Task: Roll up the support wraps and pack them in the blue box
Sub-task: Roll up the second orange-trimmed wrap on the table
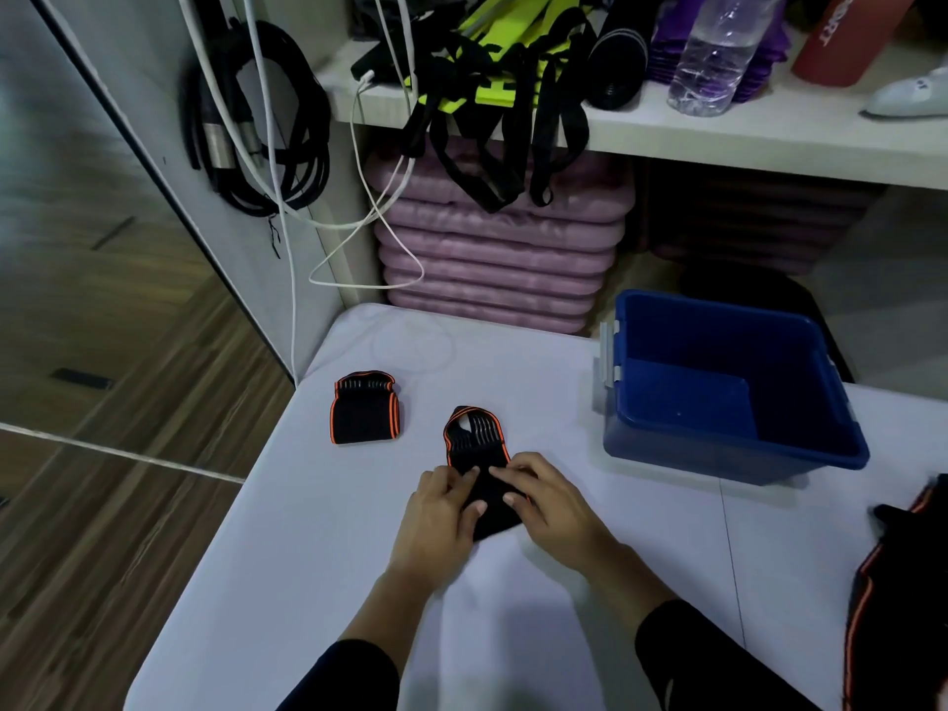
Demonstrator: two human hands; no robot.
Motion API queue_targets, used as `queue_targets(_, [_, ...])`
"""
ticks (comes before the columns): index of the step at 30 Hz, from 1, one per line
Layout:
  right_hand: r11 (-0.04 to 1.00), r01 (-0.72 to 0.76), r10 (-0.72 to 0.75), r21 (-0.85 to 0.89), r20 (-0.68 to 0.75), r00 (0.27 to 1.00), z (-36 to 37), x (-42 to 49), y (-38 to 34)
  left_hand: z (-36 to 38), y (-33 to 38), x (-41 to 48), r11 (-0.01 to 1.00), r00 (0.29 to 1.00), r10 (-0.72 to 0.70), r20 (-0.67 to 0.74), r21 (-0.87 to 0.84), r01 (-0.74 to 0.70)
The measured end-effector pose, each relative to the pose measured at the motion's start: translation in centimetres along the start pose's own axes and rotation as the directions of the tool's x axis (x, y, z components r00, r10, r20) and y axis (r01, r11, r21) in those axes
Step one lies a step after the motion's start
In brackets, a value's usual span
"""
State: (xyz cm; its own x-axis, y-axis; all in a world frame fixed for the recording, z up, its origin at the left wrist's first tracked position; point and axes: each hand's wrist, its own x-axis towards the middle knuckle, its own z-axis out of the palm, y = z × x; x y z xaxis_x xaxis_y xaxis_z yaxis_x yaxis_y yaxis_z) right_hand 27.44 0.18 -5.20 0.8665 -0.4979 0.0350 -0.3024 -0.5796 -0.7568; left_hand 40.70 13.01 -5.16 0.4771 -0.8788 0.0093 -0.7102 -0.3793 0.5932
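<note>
A black support wrap with orange edging lies in the middle of the white table. My left hand and my right hand both pinch its near end, thumbs under and fingers on top. A second, folded black-and-orange wrap rests to the left, apart from my hands. Part of a third wrap shows at the table's right edge. The blue box stands open to the right with nothing visible inside.
Behind the table a shelf carries black and neon-yellow straps, a water bottle and a red roll. Stacked pink mats sit under it. Black cables and white cords hang at the left.
</note>
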Motion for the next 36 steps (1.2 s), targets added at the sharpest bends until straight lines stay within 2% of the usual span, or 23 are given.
queue_targets(2, [1.000,0.007,-0.007,0.020,0.015,1.000,-0.5,-0.1,0.0,-0.4,0.4,0.1,0.997,0.999,-0.027,-0.040,-0.079,0.024])
queue_targets(5, [1.000,0.022,-0.023,0.013,0.073,0.997,-0.9,-0.4,0.7,-0.7,0.5,-0.2,0.995,0.998,0.000,-0.058,-0.103,-0.006])
queue_targets(9, [1.000,0.021,-0.020,-0.018,0.055,0.998,-0.8,0.0,1.0,-0.5,-0.4,-0.6,0.996,0.998,0.030,0.059,-0.080,-0.025])
queue_targets(10, [1.000,0.012,-0.012,-0.010,0.057,0.998,-0.7,0.3,0.9,-0.4,-0.5,-0.5,0.995,0.999,0.011,0.052,-0.095,-0.006])
queue_targets(12, [0.998,-0.059,0.056,0.030,0.083,0.995,-0.9,0.9,0.6,-0.4,-0.3,-0.2,0.981,0.998,-0.070,0.004,-0.181,0.069])
queue_targets(14, [0.983,-0.168,0.160,0.073,0.114,0.981,-1.2,1.7,0.2,-0.7,0.0,0.4,0.941,0.983,-0.183,0.013,-0.285,0.179])
queue_targets(16, [0.956,-0.261,0.248,0.137,0.104,0.963,-1.2,2.3,-0.2,-0.6,-0.1,1.1,0.911,0.962,-0.273,0.006,-0.319,0.261])
queue_targets(18, [0.939,-0.312,0.310,0.146,0.032,0.950,-0.9,2.8,-0.6,-0.4,0.0,1.8,0.860,0.925,-0.376,-0.043,-0.389,0.331])
queue_targets(20, [0.928,-0.353,0.363,0.121,-0.072,0.929,-0.2,3.1,-0.8,-0.4,0.6,2.3,0.769,0.875,-0.482,-0.035,-0.496,0.403])
queue_targets(22, [0.925,-0.350,0.367,0.152,-0.104,0.924,0.3,3.4,-0.8,-0.4,1.1,2.7,0.733,0.869,-0.495,0.014,-0.530,0.426])
queue_targets(27, [0.891,-0.334,0.352,0.308,-0.002,0.936,0.4,3.1,-0.8,-0.3,1.1,3.2,0.702,0.870,-0.486,0.080,-0.557,0.443])
queue_targets(30, [0.881,-0.315,0.348,0.352,-0.034,0.937,0.7,3.0,-1.0,-0.3,0.6,2.9,0.683,0.877,-0.466,0.117,-0.583,0.441])
queue_targets(34, [0.879,-0.280,0.324,0.386,-0.054,0.945,2.8,3.5,-2.9,-2.4,-0.6,1.4,0.557,0.841,-0.532,0.097,-0.708,0.434])
queue_targets(36, [0.875,-0.251,0.297,0.414,-0.051,0.954,4.5,4.0,-4.5,-3.7,-2.2,0.4,0.545,0.816,-0.577,0.042,-0.724,0.423])
